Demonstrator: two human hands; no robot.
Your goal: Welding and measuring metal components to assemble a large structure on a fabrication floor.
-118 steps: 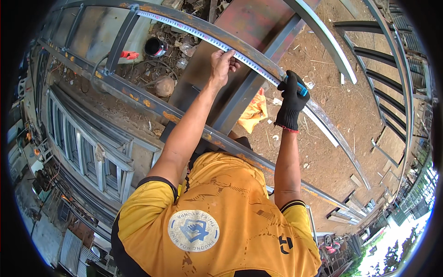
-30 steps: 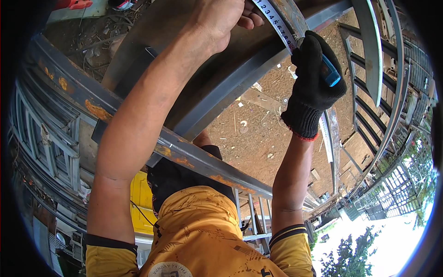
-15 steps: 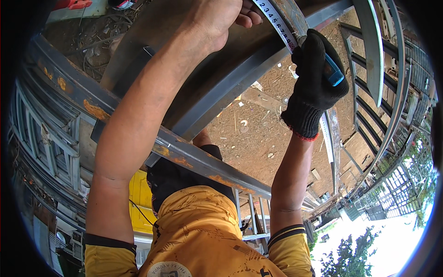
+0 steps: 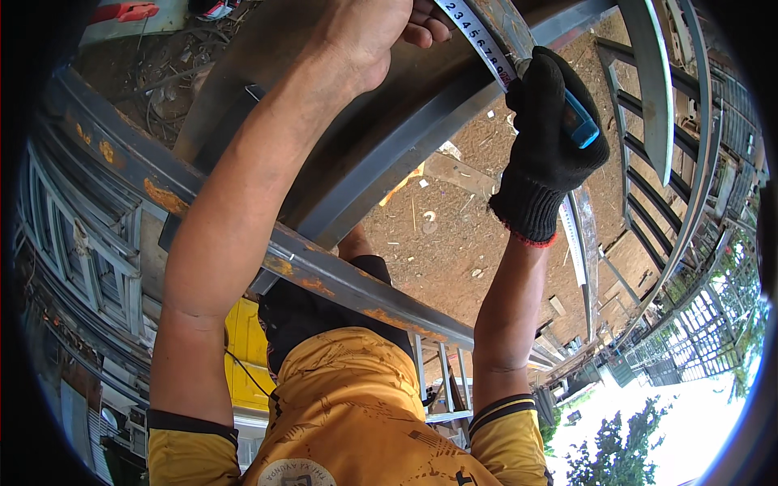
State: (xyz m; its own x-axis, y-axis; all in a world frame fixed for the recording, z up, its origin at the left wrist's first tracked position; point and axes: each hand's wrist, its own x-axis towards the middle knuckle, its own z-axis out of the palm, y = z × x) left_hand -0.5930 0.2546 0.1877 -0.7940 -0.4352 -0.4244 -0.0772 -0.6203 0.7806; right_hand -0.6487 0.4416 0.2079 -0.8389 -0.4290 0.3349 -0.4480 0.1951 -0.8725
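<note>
A blue tape measure (image 4: 581, 123) is gripped in the gloved right hand (image 4: 559, 134); its white blade (image 4: 478, 42) is stretched toward the bare left hand (image 4: 369, 36), held apart, whose grip cannot be told. Just beyond the blade, a steel bar (image 4: 504, 28) is seen.

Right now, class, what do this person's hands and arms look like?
The left hand is bare; the right hand wears a black knitted glove with a ribbed cuff edged in red. Both forearms are bare below short yellow sleeves with dark hems; the right hem has a thin yellow stripe.
</note>
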